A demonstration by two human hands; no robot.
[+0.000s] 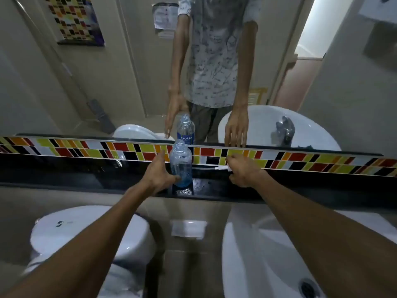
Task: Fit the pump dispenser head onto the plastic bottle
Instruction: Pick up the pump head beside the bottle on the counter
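Both arms are stretched out over a black shelf (214, 188) that runs under the mirror (129, 72). The clear plastic bottle (180, 163) stands upright and uncapped about midway along the shelf, close to its back edge against the strip of coloured tiles (300, 160), with a little blue liquid pooled at its base. The left hand (160, 174) is at the bottle's left side, thumb touching low on the wall and fingers curved loosely around it, not fully wrapped. Over to the right, the right hand (240, 171) is down on the shelf with fingers curled together, pinching the white pump dispenser head (227, 168); its thin tube (204, 168) lies flat along the shelf pointing back toward the bottle, its tip just short of it. Below the shelf's front edge, a white toilet tank (90, 231) sits left and a white sink basin (257, 254) right.
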